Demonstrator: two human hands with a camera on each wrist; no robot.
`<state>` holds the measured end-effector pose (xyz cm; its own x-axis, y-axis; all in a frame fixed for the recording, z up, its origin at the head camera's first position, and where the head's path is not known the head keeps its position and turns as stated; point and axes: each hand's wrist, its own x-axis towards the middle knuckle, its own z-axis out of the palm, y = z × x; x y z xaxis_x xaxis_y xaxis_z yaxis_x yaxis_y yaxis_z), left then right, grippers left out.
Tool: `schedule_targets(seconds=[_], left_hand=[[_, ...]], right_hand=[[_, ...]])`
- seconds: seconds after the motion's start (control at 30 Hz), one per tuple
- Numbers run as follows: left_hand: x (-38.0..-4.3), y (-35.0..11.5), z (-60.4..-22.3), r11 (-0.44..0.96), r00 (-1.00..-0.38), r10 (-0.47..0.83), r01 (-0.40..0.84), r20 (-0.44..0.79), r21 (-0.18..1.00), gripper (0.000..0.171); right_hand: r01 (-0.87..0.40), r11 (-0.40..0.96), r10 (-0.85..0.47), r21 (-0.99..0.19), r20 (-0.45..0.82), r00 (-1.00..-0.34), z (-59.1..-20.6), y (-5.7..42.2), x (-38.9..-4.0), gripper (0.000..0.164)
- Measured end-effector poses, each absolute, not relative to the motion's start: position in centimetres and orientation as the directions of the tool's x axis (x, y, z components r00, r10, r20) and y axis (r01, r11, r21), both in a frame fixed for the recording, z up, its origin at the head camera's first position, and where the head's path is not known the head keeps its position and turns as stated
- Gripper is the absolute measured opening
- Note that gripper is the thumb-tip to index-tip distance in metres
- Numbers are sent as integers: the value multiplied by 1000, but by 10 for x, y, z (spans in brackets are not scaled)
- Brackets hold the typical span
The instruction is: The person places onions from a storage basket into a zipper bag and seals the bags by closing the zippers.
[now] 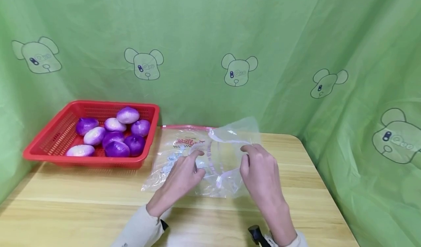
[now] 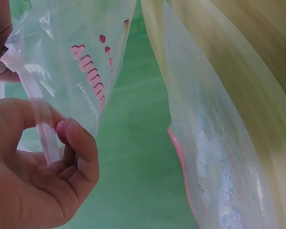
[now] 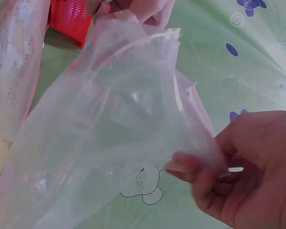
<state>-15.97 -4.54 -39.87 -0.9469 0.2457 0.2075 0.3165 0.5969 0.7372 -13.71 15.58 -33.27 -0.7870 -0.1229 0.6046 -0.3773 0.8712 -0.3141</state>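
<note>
Close in, a pale sleeve (image 1: 139, 227) runs up to the left hand (image 1: 182, 175), its fingers curled in, thumb and fingertips pinching the edge of a thin see-through bag (image 1: 230, 155); across the gap, the right hand (image 1: 263, 174) has its fingers bent just as tightly, nipping the opposite edge. Below the right hand there's a black wrist piece (image 1: 256, 234), cut off by the frame, and that arm's sleeve barely shows. The bag hangs between the two hands, one flap standing up beyond them, so clear that its outline melts into whatever lies behind; pink lettering shows in the left wrist view, too slanted to read in full. There, the right hand is only a sliver at the edge. Under and beyond the left hand, a second bag (image 1: 171, 155) lies flat on the wooden table (image 1: 292, 203), pink strip along its far side, its print partly covered by that hand and the raised bag. Off to the left hand's left and farther out sits a red basket (image 1: 98, 162) of purple and white onions (image 1: 117, 149), some hiding parts of others. Farthest from both hands, a green curtain (image 1: 197, 27) with cartoon heads, the rightmost clipped.
</note>
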Motion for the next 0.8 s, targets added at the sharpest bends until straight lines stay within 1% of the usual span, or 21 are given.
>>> schedule_targets(seconds=[0.1,0.17,0.27,0.33,0.43,0.57,0.63,0.8], left_hand=[[-160,-47,-397,597,-956,254,275,147,754,55],[-160,-48,-397,597,-956,268,261,118,758,55],[-162,-50,-397,604,-956,282,242,81,759,55],[-164,-52,-398,610,-955,290,230,57,758,54],[-167,-56,-399,619,-953,301,222,34,753,49],[-171,-60,-400,630,-955,294,218,31,745,47],[-172,-61,-401,636,-957,289,216,31,741,47],[-174,-65,-406,647,-952,304,239,43,724,48]], right_hand=[[-385,850,-76,-358,642,-763,-332,155,-140,22],[-381,842,-64,-382,630,-774,-332,155,-141,24],[-357,843,-72,-402,574,-816,-331,157,-141,36],[-341,854,-94,-392,529,-843,-331,160,-140,43],[-344,869,-134,-355,501,-855,-330,165,-141,49],[-375,872,-176,-314,514,-839,-331,170,-142,48],[-386,869,-197,-309,501,-843,-332,170,-142,48],[-419,854,-281,-308,406,-870,-334,166,-141,54]])
